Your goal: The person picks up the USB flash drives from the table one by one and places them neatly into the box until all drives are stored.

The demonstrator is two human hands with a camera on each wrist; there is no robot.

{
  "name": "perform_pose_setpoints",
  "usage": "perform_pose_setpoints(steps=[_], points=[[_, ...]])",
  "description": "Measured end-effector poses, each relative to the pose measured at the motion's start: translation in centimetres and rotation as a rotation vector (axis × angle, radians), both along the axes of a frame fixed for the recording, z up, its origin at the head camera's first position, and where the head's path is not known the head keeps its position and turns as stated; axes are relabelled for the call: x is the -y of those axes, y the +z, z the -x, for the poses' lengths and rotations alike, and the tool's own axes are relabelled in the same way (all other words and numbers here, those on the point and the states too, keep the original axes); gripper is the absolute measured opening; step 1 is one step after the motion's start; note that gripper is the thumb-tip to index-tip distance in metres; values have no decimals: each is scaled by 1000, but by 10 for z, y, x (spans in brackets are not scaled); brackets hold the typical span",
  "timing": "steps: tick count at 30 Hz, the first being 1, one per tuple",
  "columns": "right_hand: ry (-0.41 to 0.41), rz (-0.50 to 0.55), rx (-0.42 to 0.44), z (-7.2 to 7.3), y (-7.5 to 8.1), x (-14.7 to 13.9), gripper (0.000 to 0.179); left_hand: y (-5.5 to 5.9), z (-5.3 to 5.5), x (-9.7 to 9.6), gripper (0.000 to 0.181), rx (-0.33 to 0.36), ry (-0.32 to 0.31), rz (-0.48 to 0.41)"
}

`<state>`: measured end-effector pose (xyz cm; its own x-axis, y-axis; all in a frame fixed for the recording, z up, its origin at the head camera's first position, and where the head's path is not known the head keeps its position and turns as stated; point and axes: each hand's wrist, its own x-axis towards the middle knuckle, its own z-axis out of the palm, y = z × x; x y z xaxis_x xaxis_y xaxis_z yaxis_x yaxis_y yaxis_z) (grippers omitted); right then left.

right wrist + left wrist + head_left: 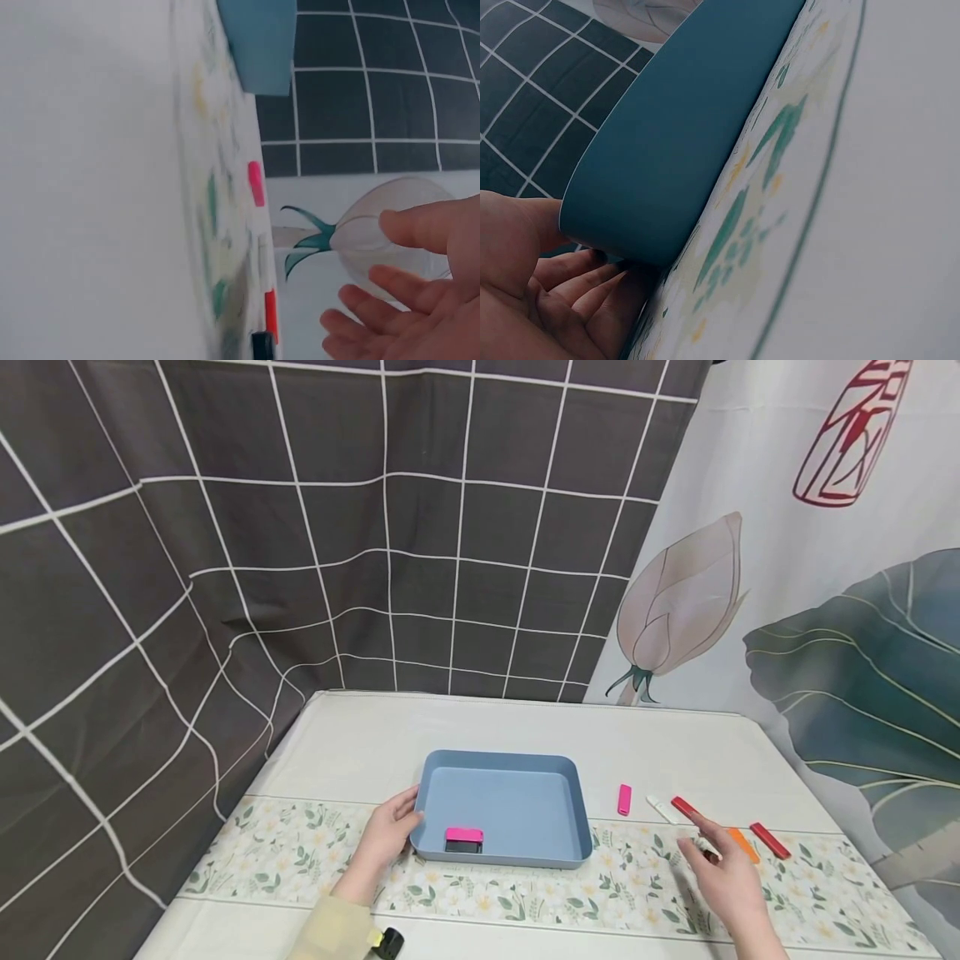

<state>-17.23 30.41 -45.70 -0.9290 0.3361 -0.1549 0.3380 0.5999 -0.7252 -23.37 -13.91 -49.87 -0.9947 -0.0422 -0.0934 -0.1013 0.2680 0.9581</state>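
A shallow blue-grey rectangular tray [510, 806] lies on the table, with a small pink-and-black oblong piece [464, 840] inside near its front left. My left hand [388, 832] grips the tray's left side; in the left wrist view the thumb is at the rim and the fingers [570, 277] curl beneath the corner. To the right, my right hand [726, 878] hovers over small oblong pieces, fingers spread and holding nothing. Around it lie a red piece [684, 807], an orange one [742, 845] and a dark piece partly hidden by the fingers, seen as black [262, 345] in the right wrist view.
A pink piece [624, 799] and a white one [662, 810] lie between the tray and my right hand. Farther right is a dark red piece [770, 841]. A floral strip runs across the white tablecloth [450, 718]. A dark grid curtain [420, 527] hangs behind.
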Motion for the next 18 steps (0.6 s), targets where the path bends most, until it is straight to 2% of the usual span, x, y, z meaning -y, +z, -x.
perform_pose_setpoints(steps=[10, 18], points=[[-166, -35, 40, 2, -11, -9, 70, -1, 2, 0, 52, 19, 6, 5], [-219, -4, 73, 4, -17, -13, 70, -1, 2, 0, 52, 17, 7, 7]])
